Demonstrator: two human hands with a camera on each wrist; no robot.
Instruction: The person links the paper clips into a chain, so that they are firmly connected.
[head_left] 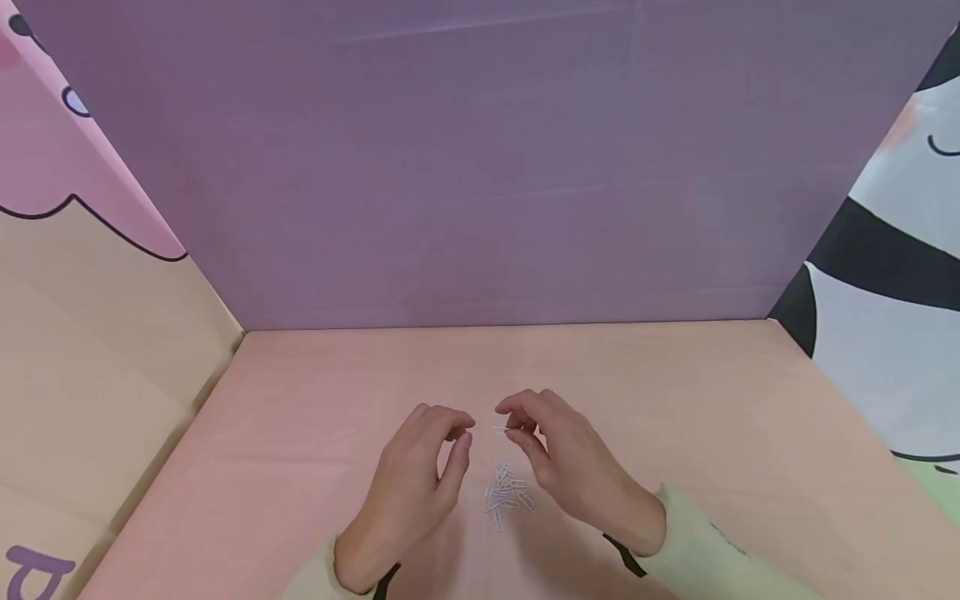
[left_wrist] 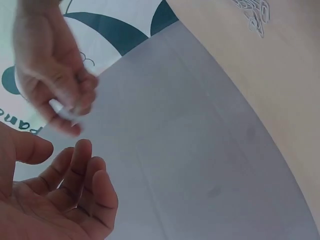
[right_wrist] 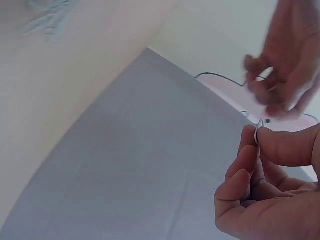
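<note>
A small pile of silver paper clips lies on the pink table, between and just below my two hands. My right hand hovers above the pile and pinches a single paper clip between thumb and forefinger. The right wrist view shows that clip as a thin wire under the thumb of my right hand. My left hand floats a few centimetres to the left, fingers loosely curled and holding nothing. In the left wrist view the left hand is relaxed with an empty palm.
A purple back wall closes off the table. A tan and pink printed panel stands on the left, and a black and white printed panel on the right.
</note>
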